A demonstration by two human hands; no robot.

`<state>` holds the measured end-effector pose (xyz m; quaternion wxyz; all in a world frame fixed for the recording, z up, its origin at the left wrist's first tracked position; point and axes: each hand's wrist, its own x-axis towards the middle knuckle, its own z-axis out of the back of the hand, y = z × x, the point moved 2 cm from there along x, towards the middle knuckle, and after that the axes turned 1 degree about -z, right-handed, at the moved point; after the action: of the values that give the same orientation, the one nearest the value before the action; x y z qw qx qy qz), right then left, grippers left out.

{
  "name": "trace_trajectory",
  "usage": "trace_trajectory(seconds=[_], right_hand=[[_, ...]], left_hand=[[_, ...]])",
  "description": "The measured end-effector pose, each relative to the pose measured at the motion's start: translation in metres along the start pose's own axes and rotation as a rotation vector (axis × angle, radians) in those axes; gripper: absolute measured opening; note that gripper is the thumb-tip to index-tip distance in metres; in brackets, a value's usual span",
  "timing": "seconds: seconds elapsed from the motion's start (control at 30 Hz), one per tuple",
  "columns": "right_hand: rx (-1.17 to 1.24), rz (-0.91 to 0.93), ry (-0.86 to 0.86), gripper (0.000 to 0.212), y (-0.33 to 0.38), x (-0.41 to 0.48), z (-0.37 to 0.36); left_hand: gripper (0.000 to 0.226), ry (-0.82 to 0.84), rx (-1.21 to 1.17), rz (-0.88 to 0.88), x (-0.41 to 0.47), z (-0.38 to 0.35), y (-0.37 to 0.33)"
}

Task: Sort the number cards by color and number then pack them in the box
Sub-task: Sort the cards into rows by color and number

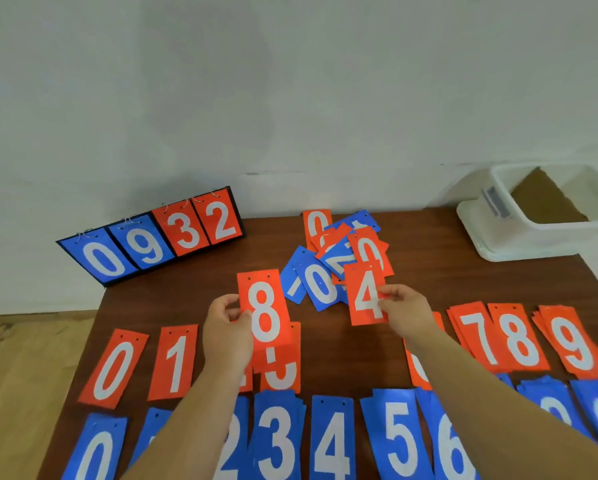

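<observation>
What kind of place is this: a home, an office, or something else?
Probably a plain indoor room, home or office unclear. A dark wooden table stands against a bare white wall, wood-look floor shows at the left, and a flip scoreboard stands at the wall.

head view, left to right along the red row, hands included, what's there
red 0 card, red 1 card, left hand, held red 8 card, held red 4 card, right hand, red 7 pile, red 8 pile, red 9 pile
</observation>
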<state>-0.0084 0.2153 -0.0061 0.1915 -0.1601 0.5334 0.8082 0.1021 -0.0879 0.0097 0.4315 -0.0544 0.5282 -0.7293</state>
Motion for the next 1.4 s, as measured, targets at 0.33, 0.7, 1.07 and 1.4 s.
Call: trace_trajectory(seconds=[0.33,0.7,1.07,1.4], right_hand=[[-0.329,-0.048,0.269,0.024,-0.050,-0.050,-0.060],[-0.805,0.077,0.129,0.045,-0.059,-0.078,-0.091],[-0.065,0.016,0.269,0.034,0.009,-0.105,-0.094],[-0.075,0.010,0.169,0.033,0.007,-0.099,-0.064]], left_hand=[[0.035,0.068,0.035,-0.009,0.020,0.008,0.011],[0.032,0.161,0.052,-0.026,-0.002,0.016,0.025],[0.036,0.332,-0.178,0.050,-0.044,-0.011,0.005],[0.048,0.659,-0.230,0.169,-0.072,-0.024,-0.004]])
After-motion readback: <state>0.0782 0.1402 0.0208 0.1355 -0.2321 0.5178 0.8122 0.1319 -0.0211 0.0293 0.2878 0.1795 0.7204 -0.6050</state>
